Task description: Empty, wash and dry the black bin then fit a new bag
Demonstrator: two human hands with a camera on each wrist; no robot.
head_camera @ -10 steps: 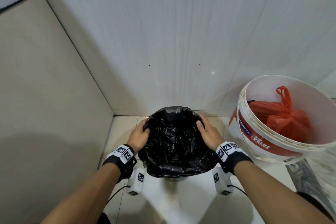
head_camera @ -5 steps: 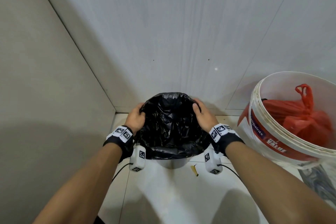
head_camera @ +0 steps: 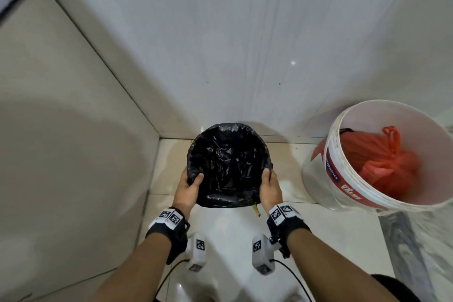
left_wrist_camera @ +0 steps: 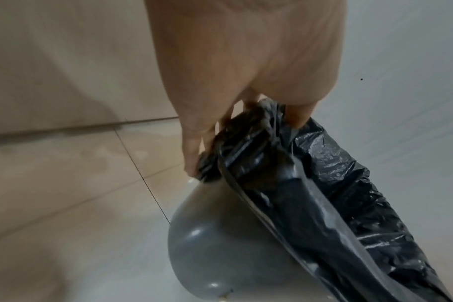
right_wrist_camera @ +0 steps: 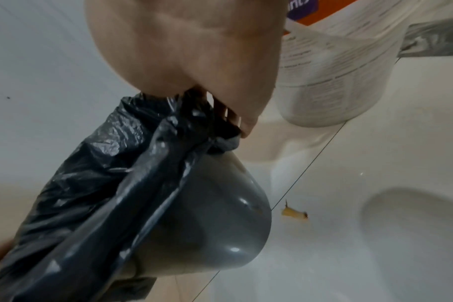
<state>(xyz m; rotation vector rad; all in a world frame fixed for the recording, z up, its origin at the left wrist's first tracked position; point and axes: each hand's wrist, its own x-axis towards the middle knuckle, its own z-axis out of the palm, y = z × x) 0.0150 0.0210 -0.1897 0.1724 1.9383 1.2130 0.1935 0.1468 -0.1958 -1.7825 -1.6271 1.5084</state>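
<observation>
The bin [left_wrist_camera: 220, 245] [right_wrist_camera: 207, 220] is dark grey plastic, and a black bag [head_camera: 229, 167] [left_wrist_camera: 336, 194] [right_wrist_camera: 103, 163] lines it, folded over its rim. It is near the corner where wall meets floor. My left hand [head_camera: 188, 185] [left_wrist_camera: 236, 130] grips the left rim, thumb inside, fingers curled over the gathered bag edge. On the right rim my right hand [head_camera: 269, 185] [right_wrist_camera: 225, 114] grips the same way. Whether the bin's base touches the floor is hidden.
A large white paint bucket [head_camera: 348, 193] [right_wrist_camera: 336, 81] stands to the right with a tied red bag [head_camera: 382, 162] inside. A small yellow scrap [head_camera: 256, 211] [right_wrist_camera: 294, 213] lies on the glossy tile floor by the bin. A beige wall closes the left side.
Both hands have slid from the far sides of the rim to its near sides. The bin now sits farther from me, closer to the wall.
</observation>
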